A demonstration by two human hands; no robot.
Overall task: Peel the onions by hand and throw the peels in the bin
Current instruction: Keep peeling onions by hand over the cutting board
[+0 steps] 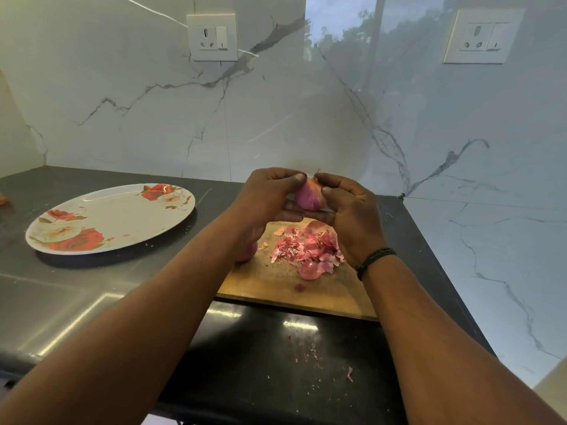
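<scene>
— Starting at the far left, what sits on the dark counter (pixel 92 289)?

— Only a white plate (pixel 110 218) with red roses printed on its rim, lying flat and well apart from the hands.

— And moving toward the middle?

— One pink onion (pixel 247 252) rests on the left edge of the wooden board (pixel 270 280), half hidden under the left forearm. Above the board, the left hand (pixel 267 197) curls round a second onion (pixel 309 196), thumb pressed near its top, fingers cupping it from below.

— Is the other hand on it too?

— Yes. The right hand (pixel 349 210) pinches at the onion's tip with thumb and forefinger while the remaining fingers support it underneath. A dark band (pixel 375 261) circles that wrist.

— Where are the peels?

— A loose pile of pink peels (pixel 308 250) lies on the board directly below the hands, and a few scraps (pixel 313 352) are scattered on the counter nearer the person.

— Anything farther right?

— Marble wall (pixel 460 185), with two white sockets (pixel 212 37) high up.
</scene>
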